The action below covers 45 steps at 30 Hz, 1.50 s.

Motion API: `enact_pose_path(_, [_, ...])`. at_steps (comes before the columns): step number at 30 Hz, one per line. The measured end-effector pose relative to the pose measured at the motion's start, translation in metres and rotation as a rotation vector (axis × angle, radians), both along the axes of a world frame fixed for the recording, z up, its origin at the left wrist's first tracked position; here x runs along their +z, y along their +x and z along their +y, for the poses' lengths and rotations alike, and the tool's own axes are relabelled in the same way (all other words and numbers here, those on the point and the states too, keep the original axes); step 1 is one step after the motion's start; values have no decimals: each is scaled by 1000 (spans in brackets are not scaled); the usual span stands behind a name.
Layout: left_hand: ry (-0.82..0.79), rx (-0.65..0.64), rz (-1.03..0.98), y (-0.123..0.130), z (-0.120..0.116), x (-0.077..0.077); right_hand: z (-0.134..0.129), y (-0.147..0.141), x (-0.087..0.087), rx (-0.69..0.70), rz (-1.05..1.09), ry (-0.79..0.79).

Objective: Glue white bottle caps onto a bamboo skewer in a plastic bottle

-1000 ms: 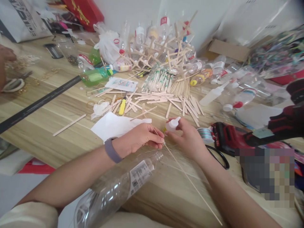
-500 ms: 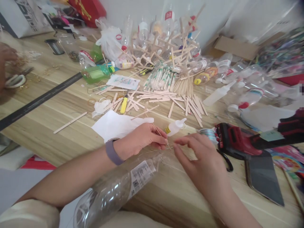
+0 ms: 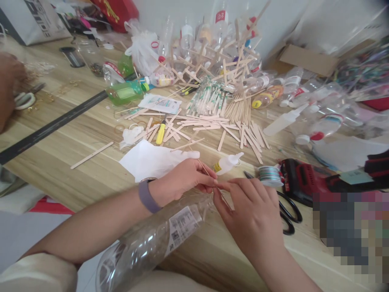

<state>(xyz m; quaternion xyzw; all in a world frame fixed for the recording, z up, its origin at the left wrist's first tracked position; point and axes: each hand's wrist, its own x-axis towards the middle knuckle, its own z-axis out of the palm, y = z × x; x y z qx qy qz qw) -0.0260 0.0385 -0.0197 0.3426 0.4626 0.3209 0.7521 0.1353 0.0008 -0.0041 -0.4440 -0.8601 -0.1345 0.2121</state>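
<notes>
My left hand [image 3: 191, 178], with a purple band at its wrist, pinches a thin wooden stick [image 3: 204, 168] that slants down toward my right hand. The fingertips of my right hand [image 3: 251, 207] are closed at the stick's lower end, touching or almost touching the left fingertips. Just below both hands, a large clear plastic bottle [image 3: 146, 239] with a white label lies tilted, its neck by my right fingers. A small white glue bottle [image 3: 227, 163] lies beyond my hands. Black-handled scissors [image 3: 290, 213] and a wire spool [image 3: 270, 176] are right of my right hand.
Flat craft sticks [image 3: 200, 122] and a yellow-handled screwdriver [image 3: 161, 132] lie ahead, near white paper [image 3: 148, 160]. Plastic bottles crowd the back. A red-black power tool [image 3: 304, 180] sits at right. At far left is another person's hand [image 3: 10, 81] beside scissors [image 3: 26, 100].
My right hand has moved left and closed at the stick's lower end, meeting my left hand. The scissors show more fully now. The view has shifted slightly.
</notes>
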Motion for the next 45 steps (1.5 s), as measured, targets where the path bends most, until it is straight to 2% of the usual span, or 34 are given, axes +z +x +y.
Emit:
enact_pose_path(6, [-23,-12,-42,0,0,-3,-3,-5,2,-17,-55,68])
enact_pose_path(23, [-55,30,-54,2,0,-1,-2,-8,-2,-59,-50,104])
enact_pose_path(34, [-47,21,-63,2,0,-1,-1,-8,-3,-66,-121,113])
enact_pose_path(40, [-6,50,-32,2,-1,2,3,-3,-8,-35,-15,-3])
enact_pose_path(43, [22,56,-12,2,-2,4,8,2,-14,30,169,-144])
enact_pose_path(45, [46,59,6,2,-3,5,11,4,-16,49,321,-295])
